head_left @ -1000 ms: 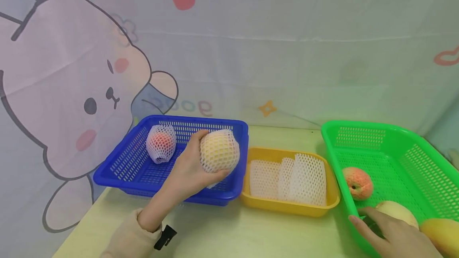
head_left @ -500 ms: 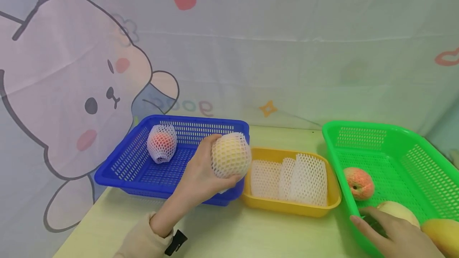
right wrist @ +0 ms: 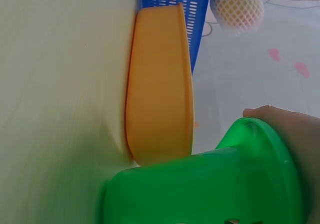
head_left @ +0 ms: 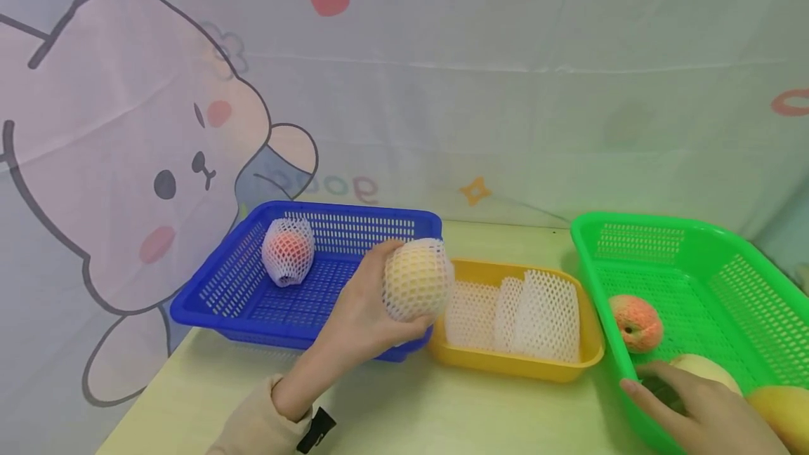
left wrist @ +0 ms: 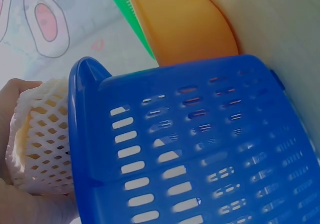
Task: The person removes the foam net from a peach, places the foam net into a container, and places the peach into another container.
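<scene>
My left hand [head_left: 373,307] grips a pale yellow fruit in a white foam net [head_left: 417,281], held up at the blue basket's right rim. In the left wrist view the netted fruit [left wrist: 47,139] is beside the blue basket's wall [left wrist: 200,149]. At the near left rim of the green basket [head_left: 597,286], my right hand [head_left: 708,406] rests with its thumb over the edge. Fruit partly hidden by that hand includes a pale round one [head_left: 708,368] and a yellow one [head_left: 784,409]. Dark green shows between its thumb and forefinger; I cannot tell what it is.
A reddish netted fruit [head_left: 288,251] lies in the blue basket [head_left: 265,332]. The yellow tray [head_left: 518,367] between the baskets holds several white foam nets [head_left: 548,316]. A peach-coloured fruit [head_left: 635,324] lies in the green basket. A printed cloth [head_left: 493,90] hangs behind.
My left hand has moved right and slightly down with the netted fruit, from over the blue basket to its right rim beside the yellow tray. My right hand stays in place.
</scene>
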Demonstrator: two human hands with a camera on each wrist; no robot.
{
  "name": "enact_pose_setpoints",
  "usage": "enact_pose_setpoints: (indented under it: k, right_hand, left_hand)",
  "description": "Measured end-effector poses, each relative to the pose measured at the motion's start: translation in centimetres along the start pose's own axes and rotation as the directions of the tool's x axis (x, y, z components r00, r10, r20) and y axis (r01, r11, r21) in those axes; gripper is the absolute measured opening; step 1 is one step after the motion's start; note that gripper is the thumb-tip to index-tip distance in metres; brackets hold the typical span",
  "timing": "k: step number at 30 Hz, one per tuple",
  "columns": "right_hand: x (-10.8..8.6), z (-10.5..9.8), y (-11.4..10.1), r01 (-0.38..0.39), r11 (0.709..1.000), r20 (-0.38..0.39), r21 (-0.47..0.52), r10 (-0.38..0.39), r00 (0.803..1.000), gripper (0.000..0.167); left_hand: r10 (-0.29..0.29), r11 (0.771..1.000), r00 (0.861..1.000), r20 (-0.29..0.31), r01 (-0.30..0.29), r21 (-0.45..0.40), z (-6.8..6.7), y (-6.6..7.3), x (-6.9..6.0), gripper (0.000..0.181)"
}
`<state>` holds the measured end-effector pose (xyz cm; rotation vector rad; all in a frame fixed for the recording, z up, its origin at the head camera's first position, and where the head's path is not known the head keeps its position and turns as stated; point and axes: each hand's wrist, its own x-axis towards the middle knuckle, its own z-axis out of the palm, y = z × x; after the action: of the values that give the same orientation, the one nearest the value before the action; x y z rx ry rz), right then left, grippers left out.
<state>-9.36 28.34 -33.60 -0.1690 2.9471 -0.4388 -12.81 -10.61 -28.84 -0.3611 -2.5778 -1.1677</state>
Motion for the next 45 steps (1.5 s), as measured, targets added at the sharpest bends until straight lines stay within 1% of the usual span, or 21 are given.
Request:
enact_pose_setpoints:
  k: [4, 5, 8, 12, 14, 15, 17, 21, 26, 30, 32, 37, 39, 41, 45]
  right_hand:
    - [0.2, 0.0, -0.3, 0.011, 1.0, -0.048, -0.016, -0.012, 0.999, 0.058]
    - [0.2, 0.0, -0.4, 0.021, 1.0, -0.069, -0.02, -0.022, 0.997, 0.056]
    - [0.4, -0.1, -0.8, 0.038, 0.999, -0.098, -0.017, -0.04, 0.994, 0.051]
    - [0.2, -0.5, -1.4, 0.064, 0.998, -0.173, -0.004, -0.063, 0.983, 0.045]
    - [0.1, -0.6, -1.8, 0.08, 0.997, -0.227, 0.0, -0.078, 0.971, 0.042]
    - [0.1, -0.7, -2.0, 0.08, 0.997, -0.242, 0.001, -0.077, 0.967, 0.043]
    - [0.2, -1.0, -2.6, 0.076, 0.997, -0.259, -0.001, -0.074, 0.963, 0.044]
    - [0.3, -1.5, -3.5, 0.063, 0.998, -0.266, -0.007, -0.063, 0.962, 0.047]
    - [0.3, -1.9, -4.4, 0.068, 0.998, -0.302, -0.012, -0.068, 0.951, 0.046]
    - [0.4, -2.0, -5.2, 0.107, 0.994, -0.339, -0.02, -0.107, 0.935, 0.038]
    - [0.5, -2.0, -5.6, 0.124, 0.992, -0.352, -0.023, -0.124, 0.928, 0.031]
    - [0.6, -2.1, -6.4, 0.165, 0.986, -0.379, -0.027, -0.163, 0.911, 0.021]
    - [0.6, -2.2, -6.8, 0.182, 0.983, -0.398, -0.024, -0.176, 0.9, 0.021]
    - [0.7, -2.3, -7.2, 0.201, 0.979, -0.424, -0.023, -0.192, 0.885, 0.022]
    - [0.8, -2.4, -8.1, 0.231, 0.973, -0.459, -0.012, -0.211, 0.863, 0.027]
  left_hand:
    - [0.022, 1.0, 1.0, 0.01, -0.022, -0.003, 0.1, 0.0, -0.2, 0.095]
    - [0.027, 1.0, 1.0, 0.013, -0.027, -0.006, 0.1, 0.0, -0.2, 0.095]
    - [0.039, 0.999, 0.999, 0.015, -0.039, -0.008, 0.2, -0.1, -0.2, 0.094]
    - [0.048, 0.999, 0.999, 0.015, -0.048, -0.005, 0.3, -0.1, -0.2, 0.094]
    - [0.054, 0.999, 0.998, 0.017, -0.053, -0.005, 0.3, -0.1, -0.2, 0.095]
    - [0.056, 0.998, 0.998, 0.017, -0.056, -0.006, 0.3, -0.1, -0.2, 0.095]
    - [0.062, 0.998, 0.998, 0.021, -0.061, -0.009, 0.4, -0.1, -0.2, 0.095]
    - [0.069, 0.997, 0.997, 0.036, -0.068, -0.022, 0.5, 0.0, -0.3, 0.095]
    - [0.092, 0.995, 0.994, 0.055, -0.09, -0.047, 0.7, 0.1, -0.4, 0.095]
    - [0.13, 0.99, 0.989, 0.071, -0.125, -0.069, 0.8, 0.0, -0.4, 0.095]
    - [0.149, 0.987, 0.985, 0.081, -0.144, -0.073, 0.9, 0.0, -0.4, 0.096]
    - [0.158, 0.986, 0.983, 0.098, -0.151, -0.075, 1.1, 0.0, -0.5, 0.099]
    - [0.155, 0.986, 0.983, 0.099, -0.147, -0.076, 1.1, 0.0, -0.5, 0.1]
    - [0.164, 0.985, 0.982, 0.095, -0.157, -0.078, 1.1, 0.0, -0.5, 0.1]
    - [0.22, 0.973, 0.971, 0.09, -0.212, -0.094, 1.1, -0.2, -0.5, 0.099]
